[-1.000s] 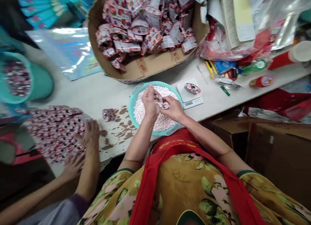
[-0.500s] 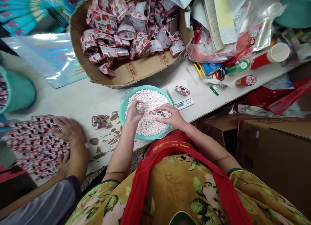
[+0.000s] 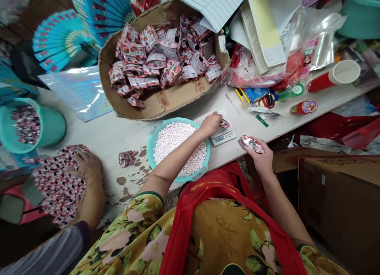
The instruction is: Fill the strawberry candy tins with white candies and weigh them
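Observation:
My left hand (image 3: 211, 124) reaches across the teal basin (image 3: 150, 148) of pale pink candies (image 3: 175, 144) to the small digital scale (image 3: 224, 138). Its fingers are pinched at the left end of a red and white packet (image 3: 225, 124) on the scale; what they hold, if anything, is hidden. Right of the scale, past the table's front edge, my right hand (image 3: 263, 154) holds another red and white oval packet (image 3: 251, 143), its opening facing up.
A cardboard box (image 3: 178, 104) of printed packets stands behind the basin. One packet (image 3: 126, 159) lies left of it. Another person's hands (image 3: 87, 166) rest on many packets at the left. A teal bucket (image 3: 53, 126), papers, a red cup (image 3: 322, 83) and cutters lie around.
My left hand has moved from above the candies to the packet on the scale. My right hand has carried its packet right, away from the basin. The view has shifted slightly.

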The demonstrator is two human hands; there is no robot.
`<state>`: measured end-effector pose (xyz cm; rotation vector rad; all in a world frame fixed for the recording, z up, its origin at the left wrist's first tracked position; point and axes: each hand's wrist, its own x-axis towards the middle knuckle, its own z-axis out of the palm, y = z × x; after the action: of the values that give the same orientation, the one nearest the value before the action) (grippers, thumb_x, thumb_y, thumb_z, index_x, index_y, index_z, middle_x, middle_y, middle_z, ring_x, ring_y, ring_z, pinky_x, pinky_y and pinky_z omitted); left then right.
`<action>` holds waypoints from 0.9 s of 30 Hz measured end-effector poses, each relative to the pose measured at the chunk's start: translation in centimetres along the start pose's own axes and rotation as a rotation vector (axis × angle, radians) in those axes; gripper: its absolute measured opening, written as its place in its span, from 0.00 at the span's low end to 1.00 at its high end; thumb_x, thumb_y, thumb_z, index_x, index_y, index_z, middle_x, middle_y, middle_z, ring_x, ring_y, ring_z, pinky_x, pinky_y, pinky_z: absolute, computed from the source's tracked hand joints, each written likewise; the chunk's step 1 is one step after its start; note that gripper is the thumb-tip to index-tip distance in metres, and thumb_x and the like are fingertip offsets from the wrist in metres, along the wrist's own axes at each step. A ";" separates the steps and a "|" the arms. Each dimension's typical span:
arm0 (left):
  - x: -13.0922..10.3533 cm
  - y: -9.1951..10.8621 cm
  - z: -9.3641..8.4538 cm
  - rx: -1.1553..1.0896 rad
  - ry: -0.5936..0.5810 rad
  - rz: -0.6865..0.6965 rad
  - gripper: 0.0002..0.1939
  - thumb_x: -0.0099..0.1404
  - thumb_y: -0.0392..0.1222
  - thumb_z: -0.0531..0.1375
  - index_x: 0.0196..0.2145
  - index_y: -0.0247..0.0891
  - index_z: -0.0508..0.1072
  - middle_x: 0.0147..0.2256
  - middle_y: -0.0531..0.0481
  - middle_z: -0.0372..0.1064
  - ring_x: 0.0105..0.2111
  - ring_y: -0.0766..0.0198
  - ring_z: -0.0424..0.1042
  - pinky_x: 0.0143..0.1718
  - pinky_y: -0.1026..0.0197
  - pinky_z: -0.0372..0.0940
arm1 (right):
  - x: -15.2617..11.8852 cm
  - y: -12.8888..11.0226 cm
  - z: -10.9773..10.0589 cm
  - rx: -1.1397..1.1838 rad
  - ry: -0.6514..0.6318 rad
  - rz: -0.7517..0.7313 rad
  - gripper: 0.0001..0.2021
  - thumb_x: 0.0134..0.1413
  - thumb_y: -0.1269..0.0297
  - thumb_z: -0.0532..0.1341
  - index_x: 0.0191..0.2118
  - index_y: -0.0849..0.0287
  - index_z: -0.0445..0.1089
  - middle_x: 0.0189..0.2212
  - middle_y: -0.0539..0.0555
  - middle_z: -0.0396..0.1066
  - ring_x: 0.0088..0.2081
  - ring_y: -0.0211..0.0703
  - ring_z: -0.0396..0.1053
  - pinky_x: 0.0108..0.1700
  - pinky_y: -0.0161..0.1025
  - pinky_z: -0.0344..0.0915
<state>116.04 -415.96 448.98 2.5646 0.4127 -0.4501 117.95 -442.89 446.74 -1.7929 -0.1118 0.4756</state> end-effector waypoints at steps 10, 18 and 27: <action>0.5 -1.0 0.8 -0.266 0.168 0.013 0.12 0.58 0.25 0.57 0.36 0.36 0.75 0.37 0.46 0.74 0.38 0.60 0.72 0.42 0.60 0.63 | 0.3 0.8 0.0 0.107 0.074 0.091 0.29 0.37 0.53 0.76 0.47 0.59 0.77 0.44 0.57 0.79 0.45 0.51 0.77 0.53 0.49 0.73; -3.6 -3.6 -0.9 -1.296 0.303 -0.382 0.09 0.60 0.43 0.63 0.33 0.35 0.70 0.23 0.56 0.62 0.18 0.74 0.59 0.19 0.69 0.48 | 0.2 2.6 -0.7 0.179 0.161 0.067 0.30 0.35 0.56 0.77 0.49 0.59 0.77 0.43 0.55 0.80 0.45 0.50 0.77 0.55 0.52 0.72; -2.0 -1.9 1.7 -0.649 0.187 -0.203 0.12 0.63 0.46 0.62 0.27 0.35 0.72 0.22 0.55 0.63 0.25 0.67 0.60 0.28 0.64 0.52 | -0.3 2.9 -0.2 0.202 0.169 0.068 0.30 0.34 0.57 0.77 0.48 0.59 0.77 0.45 0.56 0.80 0.46 0.51 0.77 0.57 0.55 0.71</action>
<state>113.13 -415.67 447.60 1.9430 0.7511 -0.1103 117.29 -444.00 444.09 -1.6341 0.1117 0.3682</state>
